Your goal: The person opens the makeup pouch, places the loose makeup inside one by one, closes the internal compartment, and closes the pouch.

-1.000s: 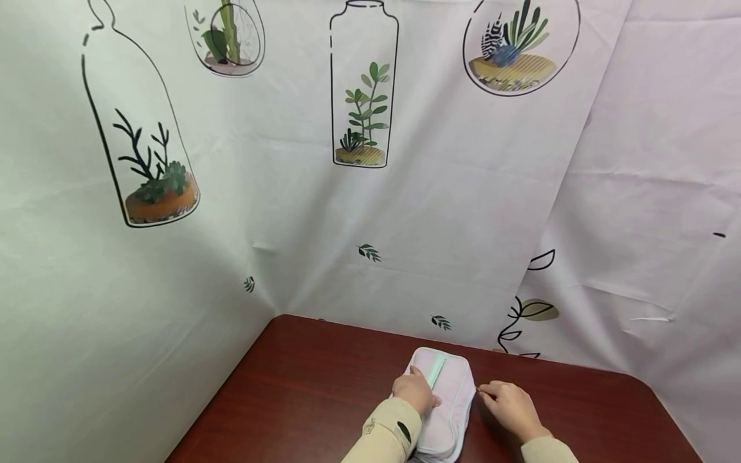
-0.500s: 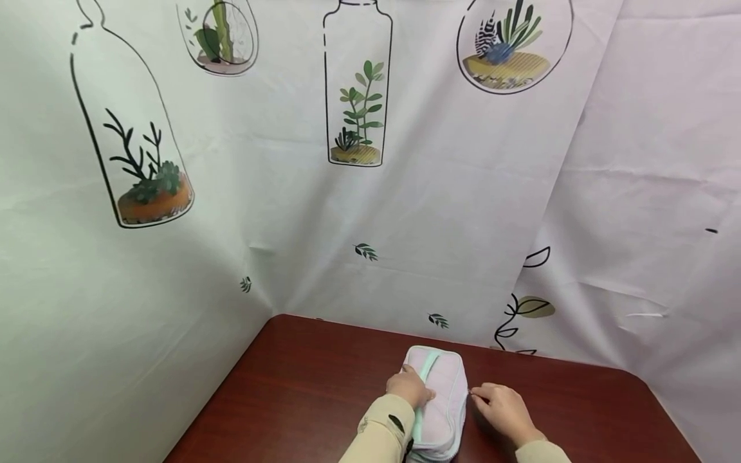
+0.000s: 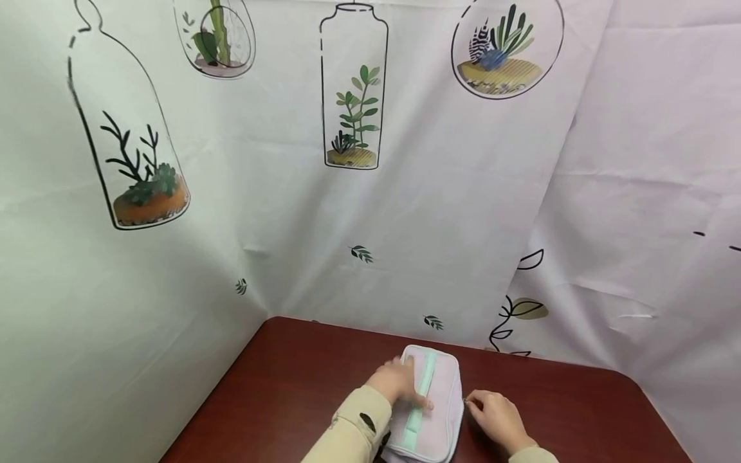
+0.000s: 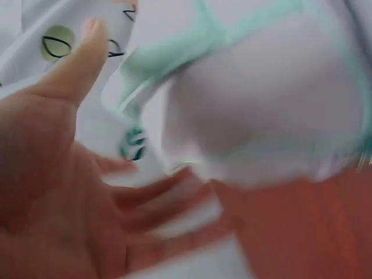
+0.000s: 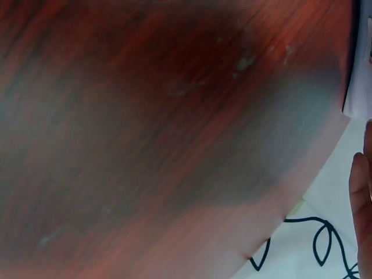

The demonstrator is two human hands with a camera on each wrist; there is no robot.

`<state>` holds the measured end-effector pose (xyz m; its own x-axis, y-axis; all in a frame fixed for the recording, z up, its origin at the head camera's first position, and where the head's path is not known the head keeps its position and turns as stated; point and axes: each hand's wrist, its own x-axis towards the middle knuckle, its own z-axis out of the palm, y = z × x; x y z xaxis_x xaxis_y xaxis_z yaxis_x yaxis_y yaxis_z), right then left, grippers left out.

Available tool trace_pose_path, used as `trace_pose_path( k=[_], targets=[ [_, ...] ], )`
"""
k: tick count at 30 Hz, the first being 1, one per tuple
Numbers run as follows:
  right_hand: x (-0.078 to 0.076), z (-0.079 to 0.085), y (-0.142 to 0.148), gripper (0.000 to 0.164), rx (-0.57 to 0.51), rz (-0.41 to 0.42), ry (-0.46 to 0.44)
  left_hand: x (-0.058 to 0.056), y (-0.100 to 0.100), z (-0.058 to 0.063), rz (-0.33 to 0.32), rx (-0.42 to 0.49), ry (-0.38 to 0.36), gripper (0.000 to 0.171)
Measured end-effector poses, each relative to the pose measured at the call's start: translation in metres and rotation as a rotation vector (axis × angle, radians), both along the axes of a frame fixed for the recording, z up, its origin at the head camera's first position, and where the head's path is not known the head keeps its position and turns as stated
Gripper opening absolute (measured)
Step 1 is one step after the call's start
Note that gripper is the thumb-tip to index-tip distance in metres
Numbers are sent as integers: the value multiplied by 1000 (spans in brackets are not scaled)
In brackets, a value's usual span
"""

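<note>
A pale pink pencil case [image 3: 441, 402] with mint-green trim lies on the table, its long side pointing away from me. Over its left side my left hand [image 3: 395, 381] is spread, blurred by motion. In the left wrist view the fingers of that left hand [image 4: 64, 186] are straight and apart from the pencil case [image 4: 261, 93]. At the case's right edge, my right hand [image 3: 496, 417] has its fingers curled and pinches a small zipper pull, mostly hidden by the fingertips. Only part of the right hand [image 5: 361, 186] shows at the right wrist view's border.
The dark red-brown wooden table [image 3: 289, 386] has rounded far corners. Behind it and to the left hangs a white cloth [image 3: 289, 212] printed with plants in jars, close to the table's far edge.
My left hand has lifted from its hold on the case, shifted left and spread its fingers. The right hand stays at the case's right edge. The whole head view has shifted slightly.
</note>
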<state>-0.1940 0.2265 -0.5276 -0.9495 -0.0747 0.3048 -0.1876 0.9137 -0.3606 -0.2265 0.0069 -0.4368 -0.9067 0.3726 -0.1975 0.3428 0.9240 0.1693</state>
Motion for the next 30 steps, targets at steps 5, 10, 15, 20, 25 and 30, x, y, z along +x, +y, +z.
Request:
trace_pose_path(
  k=[5,10,15,20,25,30],
  targets=[
    [-2,0,1,18,-18,-6,-5,3,-4,-2,-604,-516,396,105],
    [-3,-1,2,18,-14,2,-41,11,-4,-13,-883,-750,542,79],
    [-6,-1,4,17,15,20,-40,5,-4,-14,-850,-708,430,84],
    [-7,4,6,14,28,27,-49,1,-5,-15,-816,-656,392,93],
    [-8,6,5,13,29,27,-38,0,-4,-16,-764,-627,361,95],
    [-9,6,3,15,28,33,-25,0,-2,-17,-719,-611,348,96]
  ],
)
